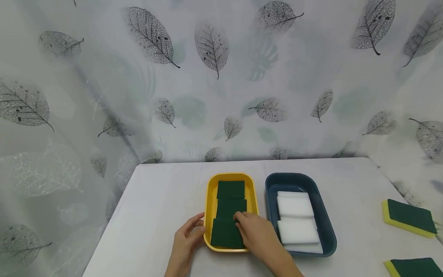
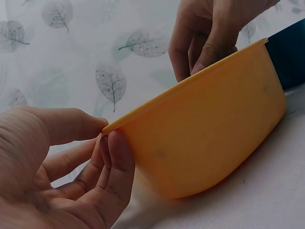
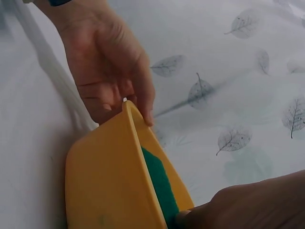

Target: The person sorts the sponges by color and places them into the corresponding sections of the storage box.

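A yellow tray (image 1: 255, 200) stands on the white table with several dark green scouring pads lying in a row inside, overlapping. My left hand (image 1: 187, 240) pinches its left rim; the left wrist view shows the thumb on top of the rim and the fingers (image 2: 121, 157) below against the outer wall. My right hand (image 1: 257, 234) reaches in over the right wall, fingers curled at the right edge of the nearest green scouring pad (image 1: 225, 233). In the right wrist view the thumb touches a green pad (image 3: 159, 183); the other fingertips are hidden.
Right of the yellow tray stands a dark blue tray (image 1: 325, 223) with several white sponge pads (image 1: 297, 231) stacked overlapping. At the table's right side lie two yellow-and-green sponges (image 1: 410, 217), one cut off by the frame. A leaf-print curtain (image 1: 214, 96) hangs behind the table.
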`<state>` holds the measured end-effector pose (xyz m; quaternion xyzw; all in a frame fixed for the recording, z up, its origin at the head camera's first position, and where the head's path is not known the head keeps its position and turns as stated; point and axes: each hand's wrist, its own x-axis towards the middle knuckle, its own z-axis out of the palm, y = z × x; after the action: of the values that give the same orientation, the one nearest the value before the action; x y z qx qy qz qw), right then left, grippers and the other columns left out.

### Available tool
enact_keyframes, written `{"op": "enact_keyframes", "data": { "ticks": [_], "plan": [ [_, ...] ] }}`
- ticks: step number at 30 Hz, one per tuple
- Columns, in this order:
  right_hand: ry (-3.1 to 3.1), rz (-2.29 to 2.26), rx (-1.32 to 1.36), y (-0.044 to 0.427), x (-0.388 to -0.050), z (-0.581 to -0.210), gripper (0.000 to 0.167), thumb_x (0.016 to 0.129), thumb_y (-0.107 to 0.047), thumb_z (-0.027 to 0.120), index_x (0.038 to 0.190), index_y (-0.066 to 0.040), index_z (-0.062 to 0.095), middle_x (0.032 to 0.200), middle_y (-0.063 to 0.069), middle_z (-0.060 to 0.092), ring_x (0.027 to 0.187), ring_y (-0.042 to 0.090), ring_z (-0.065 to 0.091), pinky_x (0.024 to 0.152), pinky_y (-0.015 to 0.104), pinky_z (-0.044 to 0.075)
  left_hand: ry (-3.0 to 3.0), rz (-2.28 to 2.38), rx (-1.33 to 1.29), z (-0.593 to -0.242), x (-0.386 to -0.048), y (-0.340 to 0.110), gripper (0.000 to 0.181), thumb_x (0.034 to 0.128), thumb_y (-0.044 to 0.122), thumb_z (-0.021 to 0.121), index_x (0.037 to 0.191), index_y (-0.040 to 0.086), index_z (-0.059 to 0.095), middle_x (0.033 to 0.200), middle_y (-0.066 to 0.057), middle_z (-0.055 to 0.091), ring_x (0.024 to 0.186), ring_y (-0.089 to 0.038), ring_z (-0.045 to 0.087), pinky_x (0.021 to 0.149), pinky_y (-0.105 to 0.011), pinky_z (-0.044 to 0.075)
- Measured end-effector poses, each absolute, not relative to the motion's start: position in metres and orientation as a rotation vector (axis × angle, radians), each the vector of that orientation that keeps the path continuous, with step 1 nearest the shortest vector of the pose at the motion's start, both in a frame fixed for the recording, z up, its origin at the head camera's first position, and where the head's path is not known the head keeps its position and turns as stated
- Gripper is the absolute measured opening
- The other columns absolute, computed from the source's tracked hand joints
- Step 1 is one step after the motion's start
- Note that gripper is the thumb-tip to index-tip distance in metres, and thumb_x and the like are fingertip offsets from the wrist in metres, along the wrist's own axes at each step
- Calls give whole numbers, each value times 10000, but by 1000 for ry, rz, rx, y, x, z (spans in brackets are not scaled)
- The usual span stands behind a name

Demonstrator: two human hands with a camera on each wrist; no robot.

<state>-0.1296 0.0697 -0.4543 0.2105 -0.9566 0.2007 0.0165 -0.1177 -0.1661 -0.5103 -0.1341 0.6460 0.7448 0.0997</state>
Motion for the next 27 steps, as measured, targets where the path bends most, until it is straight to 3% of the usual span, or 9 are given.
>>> {"op": "enact_keyframes", "data": {
  "ticks": [5, 15, 27],
  "plan": [
    [-2972, 533, 699, 69, -131, -452, 115, 984, -204, 718, 1084, -148, 705, 897, -39, 694, 709, 96, 563, 613, 252, 515, 1922, 2214, -382, -507, -119, -165, 580, 951, 232, 760, 1473, 64, 572, 1184, -64, 617, 970, -165, 650, 843, -273, 613],
    [-3003, 530, 705, 67, -126, -450, 160, 987, -204, 712, 1132, -142, 741, 1052, 11, 767, 1009, 239, 664, 872, 421, 609, 1944, 2195, -399, -509, -115, -165, 571, 957, 216, 750, 1467, 34, 570, 1167, -71, 619, 966, -155, 642, 826, -263, 610],
    [-2932, 444, 692, 64, -119, -450, 169, 940, -158, 757, 1105, -125, 763, 1038, 37, 779, 1044, 284, 655, 899, 428, 599, 1938, 2203, -402, -511, -117, -163, 572, 942, 217, 766, 1460, 56, 584, 1162, -62, 616, 951, -159, 645, 817, -272, 611]
  ]
}}
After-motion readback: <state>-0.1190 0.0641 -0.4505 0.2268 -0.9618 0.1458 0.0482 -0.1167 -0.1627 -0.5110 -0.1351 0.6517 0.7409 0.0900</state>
